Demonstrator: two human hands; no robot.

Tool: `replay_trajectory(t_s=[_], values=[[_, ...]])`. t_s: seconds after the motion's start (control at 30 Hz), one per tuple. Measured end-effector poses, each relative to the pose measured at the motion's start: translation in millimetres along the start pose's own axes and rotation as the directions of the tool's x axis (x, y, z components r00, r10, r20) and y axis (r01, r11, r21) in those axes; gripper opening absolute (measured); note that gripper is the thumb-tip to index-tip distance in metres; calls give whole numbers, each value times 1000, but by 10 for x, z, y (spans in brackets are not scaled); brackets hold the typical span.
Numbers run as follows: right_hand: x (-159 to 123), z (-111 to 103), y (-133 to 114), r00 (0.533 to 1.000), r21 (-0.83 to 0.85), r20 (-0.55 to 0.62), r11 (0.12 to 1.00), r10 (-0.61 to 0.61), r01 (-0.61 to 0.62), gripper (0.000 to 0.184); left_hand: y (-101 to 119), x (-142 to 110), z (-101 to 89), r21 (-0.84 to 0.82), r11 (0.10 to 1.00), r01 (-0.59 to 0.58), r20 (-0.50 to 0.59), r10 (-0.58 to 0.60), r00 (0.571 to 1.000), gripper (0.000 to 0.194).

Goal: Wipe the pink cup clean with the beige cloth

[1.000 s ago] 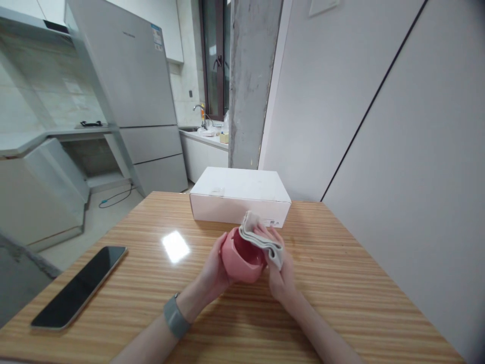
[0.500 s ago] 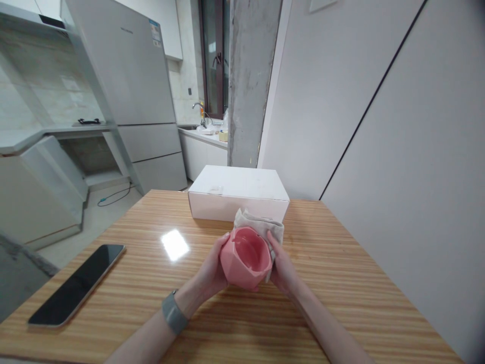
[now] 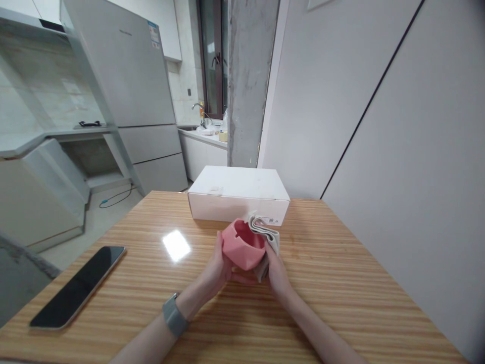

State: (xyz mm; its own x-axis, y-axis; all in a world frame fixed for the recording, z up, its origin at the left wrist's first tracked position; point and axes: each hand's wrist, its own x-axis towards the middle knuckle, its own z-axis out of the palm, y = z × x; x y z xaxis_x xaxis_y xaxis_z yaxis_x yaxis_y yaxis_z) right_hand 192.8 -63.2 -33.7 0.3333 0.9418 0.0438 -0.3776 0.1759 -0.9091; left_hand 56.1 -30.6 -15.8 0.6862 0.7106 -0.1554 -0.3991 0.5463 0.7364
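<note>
A pink faceted ashtray (image 3: 240,251) with a notched rim is held up over the wooden table, its opening tilted away from me. My left hand (image 3: 216,268) grips it from the left and from below, thumb on the near left side. At its right, a folded light-grey cloth (image 3: 273,240) is pressed against the rim and outer wall. My right hand (image 3: 277,273) is closed on that cloth, with the thumb near the ashtray's rim and the other fingers mostly hidden behind the cloth.
A white cardboard box (image 3: 238,194) stands at the table's far edge, just behind the ashtray. A black-screened phone (image 3: 79,288) lies at the left on the wooden table (image 3: 341,293). A white wall (image 3: 379,151) rises along the right.
The ashtray has turned and tipped so its opening faces away more, and it sits slightly higher. The cloth has shifted over its right rim, folds now showing, and my right hand moved with it.
</note>
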Motion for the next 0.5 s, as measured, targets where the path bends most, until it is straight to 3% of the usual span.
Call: replay_trajectory(t_s=[0.1, 0.2, 0.33, 0.5], values=[[54, -8, -30, 999, 118, 13, 992, 51, -52, 42, -7, 8, -4, 45, 997, 55, 55, -57, 997, 69], [85, 0, -91, 997, 191, 26, 979, 67, -70, 41, -5, 13, 10, -56, 998, -5, 71, 10, 997, 53], [74, 31, -174, 991, 203, 79, 972, 106, -120, 38, -22, 19, 5, -125, 992, -24, 93, 36, 995, 49], [55, 46, -135, 999, 167, 39, 986, 16, -23, 35, -27, 18, 14, -81, 976, -201, 32, 204, 978, 53]])
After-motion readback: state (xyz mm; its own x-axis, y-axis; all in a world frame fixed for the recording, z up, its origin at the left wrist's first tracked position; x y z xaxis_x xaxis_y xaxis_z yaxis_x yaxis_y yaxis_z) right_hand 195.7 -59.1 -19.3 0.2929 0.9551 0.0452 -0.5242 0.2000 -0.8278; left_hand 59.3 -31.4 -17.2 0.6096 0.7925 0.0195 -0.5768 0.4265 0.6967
